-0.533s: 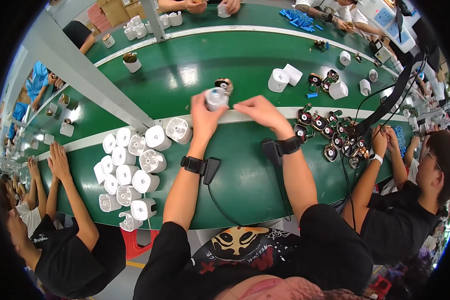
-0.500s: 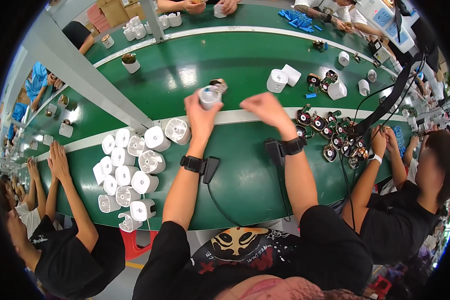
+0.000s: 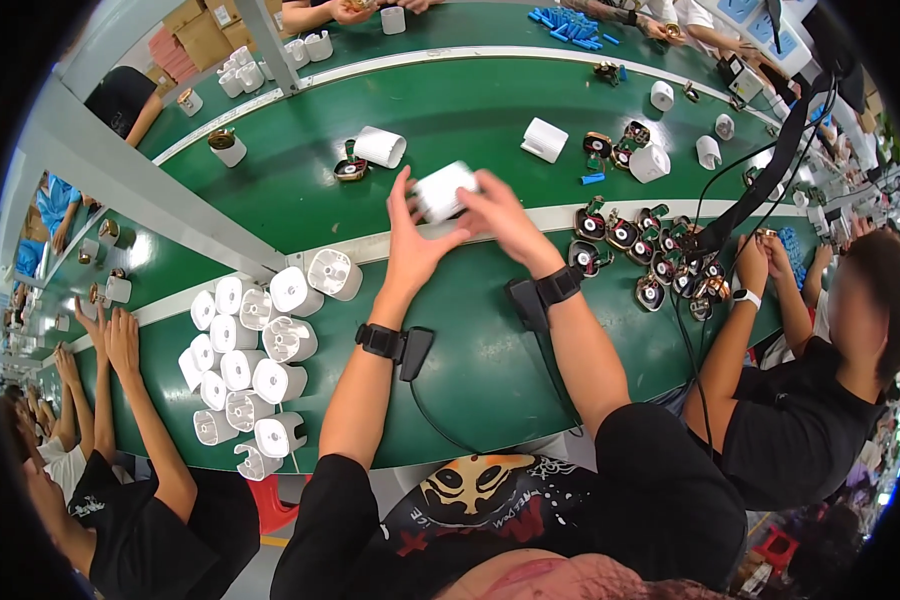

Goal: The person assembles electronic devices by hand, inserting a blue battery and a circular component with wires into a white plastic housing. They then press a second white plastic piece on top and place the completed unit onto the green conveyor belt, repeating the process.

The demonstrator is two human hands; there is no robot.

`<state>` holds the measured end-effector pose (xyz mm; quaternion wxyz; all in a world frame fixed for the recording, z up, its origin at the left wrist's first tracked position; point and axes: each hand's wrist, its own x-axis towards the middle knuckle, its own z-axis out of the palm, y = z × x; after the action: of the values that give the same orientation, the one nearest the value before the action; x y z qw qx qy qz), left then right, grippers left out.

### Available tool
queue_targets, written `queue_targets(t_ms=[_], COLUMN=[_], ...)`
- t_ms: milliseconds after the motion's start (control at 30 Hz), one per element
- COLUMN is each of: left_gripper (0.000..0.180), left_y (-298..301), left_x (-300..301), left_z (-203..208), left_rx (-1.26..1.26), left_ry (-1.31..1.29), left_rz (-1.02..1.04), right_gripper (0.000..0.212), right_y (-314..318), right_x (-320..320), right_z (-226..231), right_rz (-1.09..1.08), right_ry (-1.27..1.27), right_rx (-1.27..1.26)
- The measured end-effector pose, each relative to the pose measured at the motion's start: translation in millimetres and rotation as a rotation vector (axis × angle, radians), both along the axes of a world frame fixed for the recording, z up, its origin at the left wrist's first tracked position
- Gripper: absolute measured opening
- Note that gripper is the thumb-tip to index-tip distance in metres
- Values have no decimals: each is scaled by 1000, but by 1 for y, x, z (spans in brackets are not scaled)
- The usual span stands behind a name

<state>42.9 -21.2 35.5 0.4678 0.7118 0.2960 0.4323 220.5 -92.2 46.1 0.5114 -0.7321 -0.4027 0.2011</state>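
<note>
A white shell point(image 3: 443, 192), blurred, hangs above the green worktop point(image 3: 450, 90), grasped in the fingers of the right hand point(image 3: 502, 217), with the thumb across its near side. At its left I see the left hand point(image 3: 415, 245), its fingers spread and gently curved, the thumb apart and pointing right; whether they touch the shell, I cannot tell from my remote view. Black bands point(image 3: 380, 340) circle both wrists.

Beyond the hands, just to the left, a lying shell point(image 3: 375, 147) rests beside a black-and-copper part point(image 3: 350, 168). Farther right lies another shell point(image 3: 543, 141), near a small group of parts point(image 3: 598, 148) and a blue piece point(image 3: 592, 179).

On the near side of the pale rail point(image 3: 372, 247), I count well over a dozen shells point(image 3: 232, 333) packed together at left, some showing their hollow insides. At right, more dark parts point(image 3: 623, 235) lie heaped beneath a black cable point(image 3: 695, 345). Co-workers flank the scene: one at right point(image 3: 790, 440) in a black shirt, another at left with two hands point(image 3: 122, 342) close together. Blue tubes point(image 3: 575, 30) lie piled at the far edge.
</note>
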Motion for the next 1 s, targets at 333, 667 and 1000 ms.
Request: queue_targets(t_ms=[333,667,1000], left_gripper=[80,75,74], left_y=[5,0,-2], left_x=[-2,-6,-11], left_z=[-16,-2,-1], left_rx=[229,27,-20], left_ry=[224,104,128], left_rz=[211,59,16], right_gripper=[31,28,19], right_y=[-44,-23,0], right_x=[92,161,104], right_z=[40,7,50], right_rz=[-486,-321,65], right_ry=[-584,-315,1360], right_rx=[-507,-762,359])
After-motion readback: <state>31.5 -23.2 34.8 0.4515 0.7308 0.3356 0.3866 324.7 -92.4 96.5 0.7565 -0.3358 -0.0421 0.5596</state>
